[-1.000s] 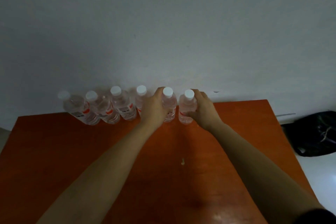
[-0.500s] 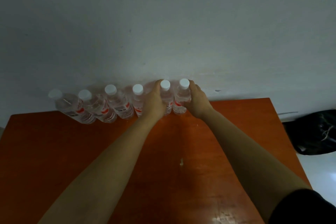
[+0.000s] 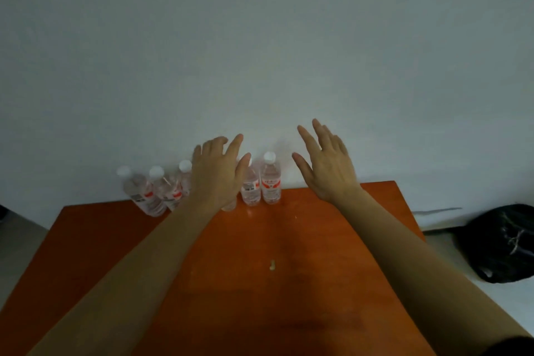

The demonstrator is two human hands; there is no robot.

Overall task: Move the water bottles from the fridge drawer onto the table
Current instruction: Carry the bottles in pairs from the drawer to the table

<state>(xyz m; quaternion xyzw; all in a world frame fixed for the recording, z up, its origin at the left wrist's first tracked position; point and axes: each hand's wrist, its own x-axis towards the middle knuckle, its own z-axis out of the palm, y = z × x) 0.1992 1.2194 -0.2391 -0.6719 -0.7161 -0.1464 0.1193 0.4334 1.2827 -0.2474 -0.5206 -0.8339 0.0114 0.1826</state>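
Surroundings: an orange-brown table (image 3: pixel 115 240) stands with its far edge against a plain pale wall (image 3: pixel 260 37). A crumpled black bag (image 3: pixel 502 243) lies on the light floor (image 3: pixel 491 312) to the right of the table, well apart from the work area. A small pale speck (image 3: pixel 272 265) sits on the tabletop between the two forearms. Both bare forearms extend over the table and cover much of its surface in the head view.

Position: the water bottles (image 3: pixel 250 191) stand in a single row along the far edge of the table, next to the wall. The left hand (image 3: pixel 216 173) is raised in front of the middle of the row, fingers spread and gripping nothing; it hides most of one bottle (contact with the neighbouring cap cannot be determined). The right hand (image 3: pixel 326 165) is likewise spread and empty, to the right of the row and apart from the rightmost bottle (image 3: pixel 271 182).

Appearance: the bottles are clear plastic with white caps and red-and-white labels. All stand upright, side by side and close together.
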